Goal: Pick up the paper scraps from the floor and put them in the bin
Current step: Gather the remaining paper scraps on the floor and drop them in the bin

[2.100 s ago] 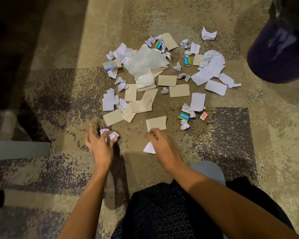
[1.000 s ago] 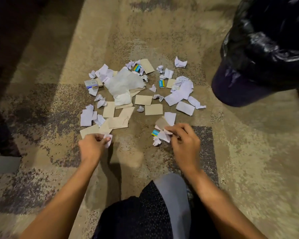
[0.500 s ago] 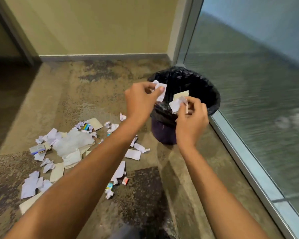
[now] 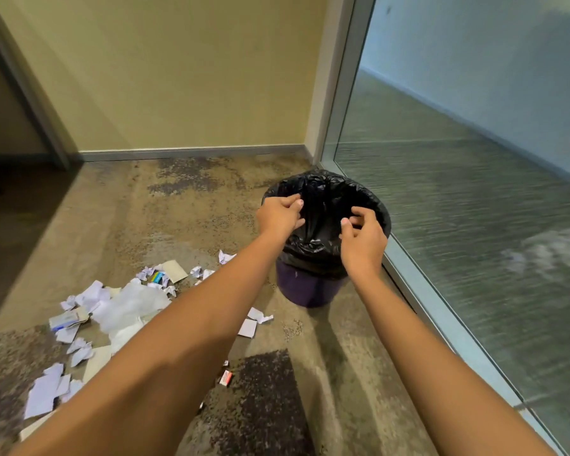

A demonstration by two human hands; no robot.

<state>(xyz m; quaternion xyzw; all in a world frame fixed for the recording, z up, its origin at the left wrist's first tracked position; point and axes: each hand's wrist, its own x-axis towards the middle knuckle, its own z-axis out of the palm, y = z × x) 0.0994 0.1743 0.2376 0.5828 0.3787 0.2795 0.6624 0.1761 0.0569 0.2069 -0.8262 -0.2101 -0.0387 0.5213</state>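
Note:
A purple bin lined with a black bag stands on the carpet near the glass wall. My left hand hovers over the bin's left rim, fingers loosely curled, with no paper in it. Over the bin's right side, my right hand is likewise empty, fingers apart. A pile of paper scraps, white crumpled pieces and tan cards, lies on the floor to the left of the bin. More scraps lie just in front of it; my left forearm hides part of the pile.
A glass wall with a metal frame runs along the right, close to the bin. A yellow wall with a baseboard closes the back. A small red and white box lies on a dark carpet patch.
Half a second ago both hands held paper scraps above the bin. Now the scraps are gone from both hands, which have dropped lower over the bin's mouth.

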